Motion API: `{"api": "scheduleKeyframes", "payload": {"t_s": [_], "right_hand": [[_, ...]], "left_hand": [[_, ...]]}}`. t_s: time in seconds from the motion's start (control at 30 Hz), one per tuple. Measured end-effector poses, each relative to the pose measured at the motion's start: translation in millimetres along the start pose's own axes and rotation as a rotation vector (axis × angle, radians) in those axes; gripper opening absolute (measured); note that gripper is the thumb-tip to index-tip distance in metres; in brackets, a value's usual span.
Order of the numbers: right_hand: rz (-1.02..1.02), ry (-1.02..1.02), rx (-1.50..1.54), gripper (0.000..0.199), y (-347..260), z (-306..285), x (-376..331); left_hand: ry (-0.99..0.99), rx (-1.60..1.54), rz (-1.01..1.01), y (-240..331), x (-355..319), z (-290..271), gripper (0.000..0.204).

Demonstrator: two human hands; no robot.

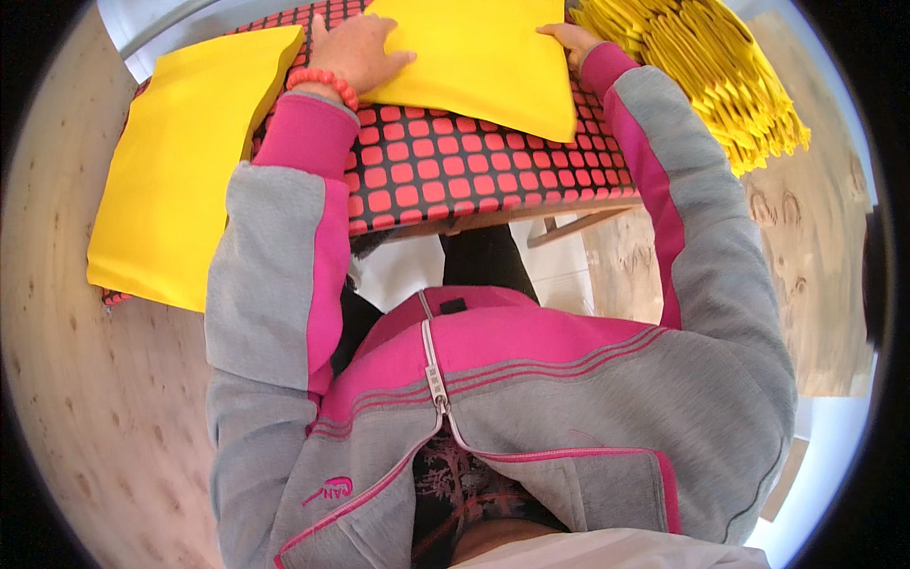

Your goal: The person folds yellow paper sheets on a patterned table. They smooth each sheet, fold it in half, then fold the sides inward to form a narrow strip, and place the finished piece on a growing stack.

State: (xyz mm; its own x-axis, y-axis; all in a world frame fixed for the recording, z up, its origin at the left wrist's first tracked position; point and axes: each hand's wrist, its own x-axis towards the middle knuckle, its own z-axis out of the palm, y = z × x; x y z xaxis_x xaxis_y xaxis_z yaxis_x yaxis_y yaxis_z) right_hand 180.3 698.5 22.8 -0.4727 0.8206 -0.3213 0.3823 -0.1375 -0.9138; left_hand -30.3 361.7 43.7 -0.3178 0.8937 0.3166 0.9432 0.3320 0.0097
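Head view looked straight down over a grey and pink zip jacket nearest the camera, with both sleeves reaching away toward a table covered in a black cloth with red squares. Past the near table edge, the left hand lay flat and open, palm down, on the left near part of a yellow sheet, fingers spread and pointing right across it; a bracelet of red beads circled that wrist. The right hand met the same sheet at its right edge, fingers curled over the border, though whether it actually pinched the sheet could not be told. The sheet sat between the two hands, in the middle of the far part of the table, plain bright yellow, smooth, with one corner pointing near and right. To the left, apart from both hands, a second yellow sheet lay hanging over the table's left side. Far right, just beyond the right hand, a stack of yellow sheets was fanned out.
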Motion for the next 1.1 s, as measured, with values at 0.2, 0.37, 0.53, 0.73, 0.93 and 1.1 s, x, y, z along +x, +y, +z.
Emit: {"api": "scheduleKeyframes", "payload": {"t_s": [0.2, 0.37, 0.53, 0.73, 0.93, 1.1], "right_hand": [[-0.083, -0.238, 0.306, 0.039, 18.1, 6.0, -99.1], [-0.041, -0.281, 0.415, 0.038, 37.3, 4.2, -168.9], [-0.047, -0.260, 0.511, 0.036, 52.2, 11.5, -202.6], [-0.055, -0.311, 0.634, 0.033, 72.0, 11.4, -239.7], [0.177, -0.678, 0.389, 0.027, 73.0, -6.8, -301.9], [-0.829, -0.521, -0.327, 0.034, 91.7, 13.3, -363.9]], "left_hand": [[0.308, -0.229, 0.030, 9.8, -31.0, -16.9, 0.042], [0.235, -0.133, 0.080, 79.6, -97.1, -46.1, 0.065], [0.374, -0.019, 0.168, 177.1, -125.0, -40.6, 0.051], [0.340, 0.217, 0.140, 188.9, -105.6, -24.5, 0.019], [0.158, 0.203, 0.215, 167.7, -123.3, -29.3, 0.013], [0.057, 0.207, 0.288, 157.4, -130.2, -39.3, 0.012]]}}
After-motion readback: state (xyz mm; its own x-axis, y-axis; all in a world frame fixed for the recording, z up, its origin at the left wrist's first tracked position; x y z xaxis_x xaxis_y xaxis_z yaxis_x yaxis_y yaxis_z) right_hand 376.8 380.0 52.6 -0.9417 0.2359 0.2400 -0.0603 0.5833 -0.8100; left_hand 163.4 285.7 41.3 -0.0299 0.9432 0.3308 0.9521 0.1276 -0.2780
